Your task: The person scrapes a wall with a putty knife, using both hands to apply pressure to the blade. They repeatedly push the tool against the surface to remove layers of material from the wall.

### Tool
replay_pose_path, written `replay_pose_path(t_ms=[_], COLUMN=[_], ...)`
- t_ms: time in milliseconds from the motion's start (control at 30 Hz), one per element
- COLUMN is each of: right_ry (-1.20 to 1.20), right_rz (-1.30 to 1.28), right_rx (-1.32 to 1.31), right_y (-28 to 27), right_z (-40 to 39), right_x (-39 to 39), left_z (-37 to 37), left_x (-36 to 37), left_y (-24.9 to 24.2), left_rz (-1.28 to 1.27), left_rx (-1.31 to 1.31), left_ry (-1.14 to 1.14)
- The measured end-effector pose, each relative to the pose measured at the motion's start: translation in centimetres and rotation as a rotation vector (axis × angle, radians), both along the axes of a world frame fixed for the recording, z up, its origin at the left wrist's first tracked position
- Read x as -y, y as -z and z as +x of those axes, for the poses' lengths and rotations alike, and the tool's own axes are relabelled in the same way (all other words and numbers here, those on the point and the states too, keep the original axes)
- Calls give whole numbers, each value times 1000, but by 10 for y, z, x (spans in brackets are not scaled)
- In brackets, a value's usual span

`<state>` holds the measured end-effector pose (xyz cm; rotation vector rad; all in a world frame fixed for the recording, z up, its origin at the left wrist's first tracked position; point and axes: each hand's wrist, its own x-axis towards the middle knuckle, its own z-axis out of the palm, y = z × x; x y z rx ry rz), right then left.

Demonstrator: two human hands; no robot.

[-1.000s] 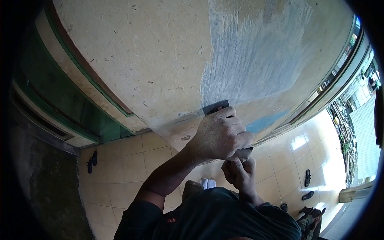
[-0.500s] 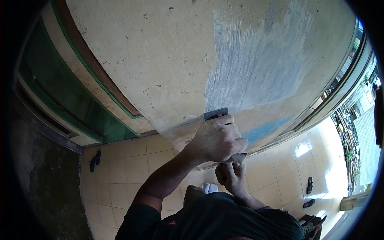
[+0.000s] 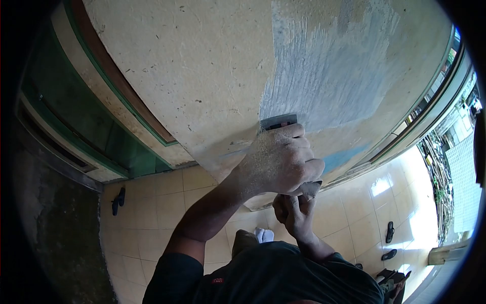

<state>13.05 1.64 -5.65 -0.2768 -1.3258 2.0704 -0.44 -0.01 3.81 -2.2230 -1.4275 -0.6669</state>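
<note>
My left hand [image 3: 283, 157], dusty with pale powder, is closed round a scraper [image 3: 279, 122]. The scraper's dark, wide blade lies against the wall [image 3: 212, 76], at the lower left edge of a grey-white streaked patch [image 3: 324, 76]. Just below, near my body, my right hand [image 3: 297, 215] is closed. It seems to hold a second scraper [image 3: 311, 189], of which a grey, smeared blade-like piece shows between my two hands. My left hand and the fingers hide its remaining part. A blue patch [image 3: 344, 158] marks the wall to the right of my left hand.
A green door [image 3: 136, 157] with a brown and green frame stands at left. Tiles [image 3: 152, 218] cover the floor. Dark sandals lie at left [image 3: 118, 201] and right [image 3: 390, 232]. A window ledge [image 3: 400, 139] edges the wall at right; bundled sticks [image 3: 440, 197] lie outside.
My left hand and its scraper have moved up the wall and slightly to the right. My right hand stays close below it. The view has shifted a little.
</note>
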Motion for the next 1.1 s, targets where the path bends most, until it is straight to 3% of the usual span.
replay_pose_path(t_ms=[100, 167, 233, 633, 700, 900, 1100], right_ry=[-57, -76, -72, -72, -43, -70, -27], right_rz=[-46, -76, -22, -29, 4, 5, 5], right_rx=[65, -40, 116, 50, 19, 37, 41], right_y=[-1, 1, 1, 7, 0, -7, -7], right_z=[5, 10, 13, 11, 3, 13, 4], right_x=[4, 7, 5, 5, 1, 4, 0], left_z=[1, 3, 0, 1, -2, 2, -2], left_x=[3, 7, 4, 6, 0, 5, -2], left_y=[4, 12, 12, 11, 1, 1, -4], left_rz=[49, 9, 25, -59, 68, 59, 59], left_rx=[-33, 33, -3, 10, -10, 72, -35], left_ry=[2, -9, -25, -42, -4, 16, -12])
